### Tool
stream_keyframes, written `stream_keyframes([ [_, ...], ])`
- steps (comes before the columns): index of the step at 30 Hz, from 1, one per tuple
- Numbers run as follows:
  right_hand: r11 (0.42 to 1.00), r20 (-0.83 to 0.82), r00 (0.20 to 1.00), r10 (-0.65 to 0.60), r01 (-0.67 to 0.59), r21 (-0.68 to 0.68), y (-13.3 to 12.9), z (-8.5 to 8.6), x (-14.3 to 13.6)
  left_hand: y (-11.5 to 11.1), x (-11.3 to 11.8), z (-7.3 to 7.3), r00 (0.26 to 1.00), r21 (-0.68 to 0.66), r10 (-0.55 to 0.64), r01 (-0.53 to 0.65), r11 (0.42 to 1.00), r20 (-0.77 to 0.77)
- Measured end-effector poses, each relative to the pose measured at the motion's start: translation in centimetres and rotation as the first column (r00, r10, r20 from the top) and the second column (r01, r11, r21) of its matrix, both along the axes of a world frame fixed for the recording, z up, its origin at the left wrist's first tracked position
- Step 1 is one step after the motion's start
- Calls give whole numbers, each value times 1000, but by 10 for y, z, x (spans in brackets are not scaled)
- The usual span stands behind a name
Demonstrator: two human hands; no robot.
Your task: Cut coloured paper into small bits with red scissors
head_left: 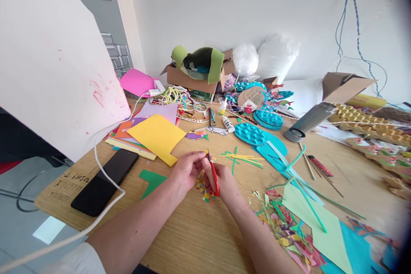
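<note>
Cutting yellow paper [206, 152], red-handled scissors [215, 180] in right hand [221, 176], confetti [203, 187] below

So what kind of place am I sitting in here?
Probably a craft workspace, perhaps a classroom or studio: there are red-handled scissors in your right hand, coloured paper sheets and a pile of paper scraps.

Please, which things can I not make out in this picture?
Head view:
Left hand: whatever its fingertips pinch is too small.
Carton: front wall hides its lower contents.
White bottle: label too small to read.
Left sleeve: cut off by bottom edge.
</note>
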State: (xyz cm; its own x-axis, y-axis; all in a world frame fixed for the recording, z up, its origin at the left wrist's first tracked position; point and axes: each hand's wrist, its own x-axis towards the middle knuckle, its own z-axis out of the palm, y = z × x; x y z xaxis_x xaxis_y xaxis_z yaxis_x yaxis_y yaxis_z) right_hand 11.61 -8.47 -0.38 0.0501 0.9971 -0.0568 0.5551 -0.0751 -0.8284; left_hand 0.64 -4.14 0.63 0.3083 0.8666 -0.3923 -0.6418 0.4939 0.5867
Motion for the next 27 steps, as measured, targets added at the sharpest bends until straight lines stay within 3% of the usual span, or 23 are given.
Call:
stream_keyframes([
  [6, 1000, -25, 1000, -8, 9, 25, 0, -2, 0, -8, 6, 1, 999, -79, 35, -32, 996, 32],
  [27, 999, -13, 1000, -18, 19, 27, 1, -2, 0, -11, 9, 4, 997, -155, 62, -53, 986, 54],
])
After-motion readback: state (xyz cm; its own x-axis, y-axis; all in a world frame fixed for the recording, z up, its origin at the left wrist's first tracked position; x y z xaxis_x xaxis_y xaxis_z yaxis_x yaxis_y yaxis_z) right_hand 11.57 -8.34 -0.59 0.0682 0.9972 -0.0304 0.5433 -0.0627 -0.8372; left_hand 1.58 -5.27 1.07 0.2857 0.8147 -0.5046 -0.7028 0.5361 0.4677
